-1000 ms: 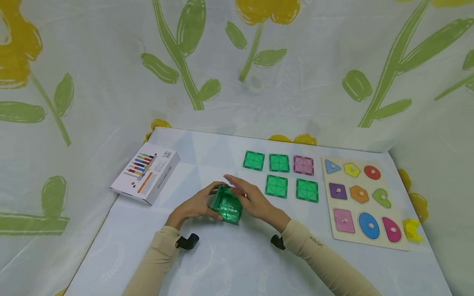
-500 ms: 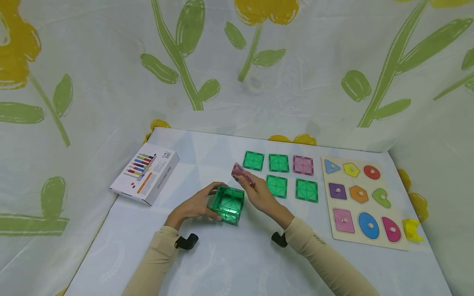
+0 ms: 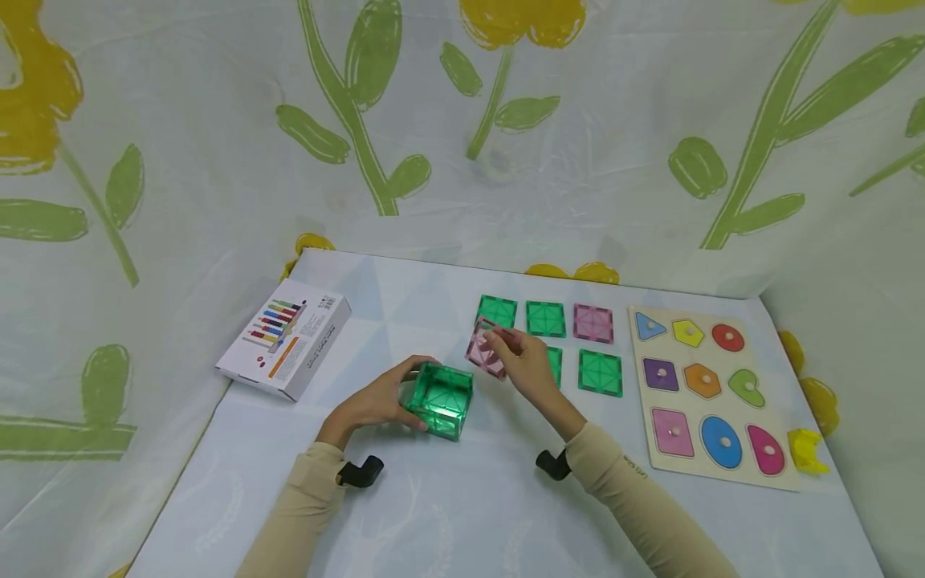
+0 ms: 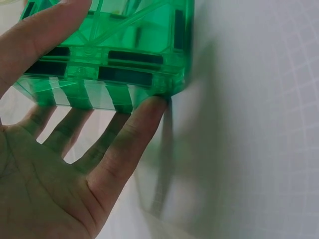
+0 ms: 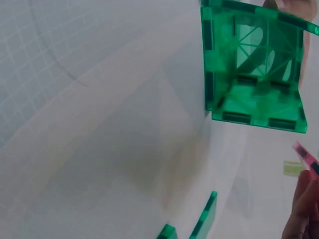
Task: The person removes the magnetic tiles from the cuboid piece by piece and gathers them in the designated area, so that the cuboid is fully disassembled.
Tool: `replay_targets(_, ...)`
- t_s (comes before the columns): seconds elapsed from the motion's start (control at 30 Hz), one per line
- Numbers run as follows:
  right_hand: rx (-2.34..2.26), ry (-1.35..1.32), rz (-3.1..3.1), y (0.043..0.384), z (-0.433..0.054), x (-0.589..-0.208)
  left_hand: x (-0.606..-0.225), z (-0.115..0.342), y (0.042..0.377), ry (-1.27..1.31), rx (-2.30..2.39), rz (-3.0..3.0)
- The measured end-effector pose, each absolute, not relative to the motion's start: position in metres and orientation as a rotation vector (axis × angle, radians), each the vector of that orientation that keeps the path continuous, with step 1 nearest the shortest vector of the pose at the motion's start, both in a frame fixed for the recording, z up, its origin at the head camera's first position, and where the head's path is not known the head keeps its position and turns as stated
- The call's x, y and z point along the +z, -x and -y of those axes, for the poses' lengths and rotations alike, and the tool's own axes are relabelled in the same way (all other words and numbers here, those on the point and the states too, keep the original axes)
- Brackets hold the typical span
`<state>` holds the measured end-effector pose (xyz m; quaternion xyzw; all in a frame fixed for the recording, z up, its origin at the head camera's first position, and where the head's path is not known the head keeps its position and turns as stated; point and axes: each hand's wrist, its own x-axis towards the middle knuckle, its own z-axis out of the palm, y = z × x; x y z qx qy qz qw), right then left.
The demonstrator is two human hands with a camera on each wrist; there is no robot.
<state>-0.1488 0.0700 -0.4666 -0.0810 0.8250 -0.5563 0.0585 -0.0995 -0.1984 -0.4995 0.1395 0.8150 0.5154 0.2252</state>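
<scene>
My left hand point(image 3: 374, 404) grips a translucent green box point(image 3: 442, 400) built of square magnetic tiles. In the left wrist view the thumb lies over one face of the box point(image 4: 134, 59) and the fingers reach along another. The right wrist view looks into the box's open side point(image 5: 254, 64). To the right of the box, my right hand point(image 3: 533, 371) pinches a pink magnetic tile point(image 3: 480, 358) between thumb and fingers, held tilted. Only this tile's edge point(image 5: 308, 158) shows in the right wrist view, by the fingertips point(image 5: 303, 191).
Several green tiles point(image 3: 600, 372) and another pink tile point(image 3: 592, 323) lie in two rows behind my right hand, which partly covers one. A wooden shape puzzle board point(image 3: 737, 417) lies at the right, beside a yellow piece point(image 3: 805, 450). A white box point(image 3: 285, 337) lies at the left.
My right hand has drawn back to the right from the green box, turning the pink tile so its face shows. The left hand keeps its grip on the box, nearly still.
</scene>
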Motion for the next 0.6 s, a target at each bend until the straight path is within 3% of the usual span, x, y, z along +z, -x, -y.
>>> replay_targets(0.33, -1.57, 0.001, -2.509, 0.159, -0.08, -0.478, -0.502, 0.2, 0.1, -0.356, 1.416, -2.257)
replay_targets(0.6, -1.476, -0.032, -2.547, 0.166, -0.081, -0.489, -0.502, 0.2, 0.099, -0.376, 1.441, -2.234)
